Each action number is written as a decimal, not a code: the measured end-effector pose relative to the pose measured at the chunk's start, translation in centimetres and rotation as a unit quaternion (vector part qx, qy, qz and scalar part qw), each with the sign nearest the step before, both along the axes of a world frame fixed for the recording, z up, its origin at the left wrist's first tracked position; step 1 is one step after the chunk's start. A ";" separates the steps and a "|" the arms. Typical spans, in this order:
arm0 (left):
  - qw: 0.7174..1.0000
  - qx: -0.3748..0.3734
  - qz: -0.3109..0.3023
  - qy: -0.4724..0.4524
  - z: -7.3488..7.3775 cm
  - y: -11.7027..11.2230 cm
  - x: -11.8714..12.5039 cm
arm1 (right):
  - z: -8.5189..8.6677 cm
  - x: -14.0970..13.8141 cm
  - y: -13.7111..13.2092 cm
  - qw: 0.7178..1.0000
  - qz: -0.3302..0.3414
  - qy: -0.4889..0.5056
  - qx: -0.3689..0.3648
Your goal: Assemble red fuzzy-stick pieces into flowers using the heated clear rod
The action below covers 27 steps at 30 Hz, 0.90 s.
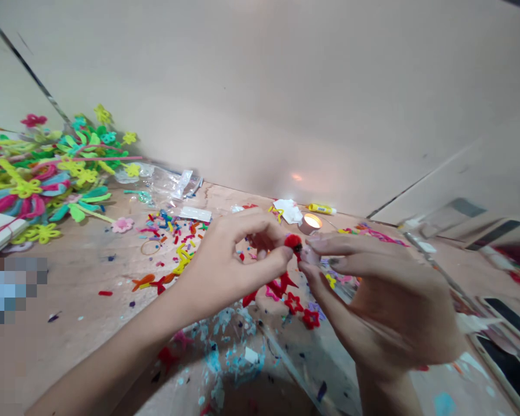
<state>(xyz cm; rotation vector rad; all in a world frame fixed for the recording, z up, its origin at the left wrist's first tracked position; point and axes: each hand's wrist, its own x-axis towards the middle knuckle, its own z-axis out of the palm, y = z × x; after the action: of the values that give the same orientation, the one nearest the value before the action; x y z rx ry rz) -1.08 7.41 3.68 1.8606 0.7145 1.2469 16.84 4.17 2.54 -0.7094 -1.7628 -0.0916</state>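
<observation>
My left hand pinches a small fuzzy red pipe-cleaner piece between thumb and fingers, just above the table. My right hand meets it from the right, fingertips pressed together against the same red piece. Below the hands lie several small red pipe-cleaner flowers on a clear plastic sheet.
A lit tea-light candle burns just behind the hands, next to white paper and a yellow glue tube. Colourful pipe-cleaner scraps litter the wooden table. A heap of finished bright flowers lies far left; plastic bags sit against the wall.
</observation>
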 end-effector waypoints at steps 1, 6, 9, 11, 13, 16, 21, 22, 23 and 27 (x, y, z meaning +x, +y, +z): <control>1.000 0.001 -0.003 -0.001 0.0 0.0 0.0 | 0.0 0.0 0.0 1.000 -0.002 0.002 -0.005; 1.000 0.002 -0.009 -0.006 -0.2 0.1 -0.1 | -0.2 0.0 -0.1 1.000 -0.007 0.006 -0.010; 1.000 0.000 -0.015 -0.012 -0.3 0.2 -0.1 | -0.3 -0.1 -0.1 1.000 -0.015 0.018 0.006; 1.000 -0.001 -0.019 -0.016 -0.4 0.2 0.0 | -0.3 -0.2 -0.1 1.000 -0.011 0.025 0.001; 1.000 0.001 -0.024 -0.020 -0.4 0.2 0.0 | -0.4 -0.2 -0.1 0.999 -0.008 0.037 -0.014; 0.999 0.006 -0.026 -0.023 -0.5 0.3 0.0 | -0.3 -0.1 -0.1 0.997 0.000 0.055 -0.045; 0.999 0.041 -0.017 -0.011 -0.6 0.2 0.0 | -0.2 0.1 -0.3 0.994 0.007 0.063 -0.094; 0.999 0.046 -0.013 -0.009 -0.6 0.2 0.0 | -0.2 0.2 -0.4 0.993 0.007 0.062 -0.096; 0.999 0.049 -0.010 -0.007 -0.6 0.2 0.1 | -0.2 0.2 -0.4 0.993 0.006 0.060 -0.099; 0.999 0.051 -0.003 -0.005 -0.9 0.3 0.2 | -0.2 0.5 -0.7 0.994 -0.008 0.035 -0.108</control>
<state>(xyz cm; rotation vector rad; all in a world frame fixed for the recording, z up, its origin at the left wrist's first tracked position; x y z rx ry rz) -0.86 7.72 2.80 1.9355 0.6505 1.3094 17.32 3.49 2.37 -0.8730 -1.7159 0.1132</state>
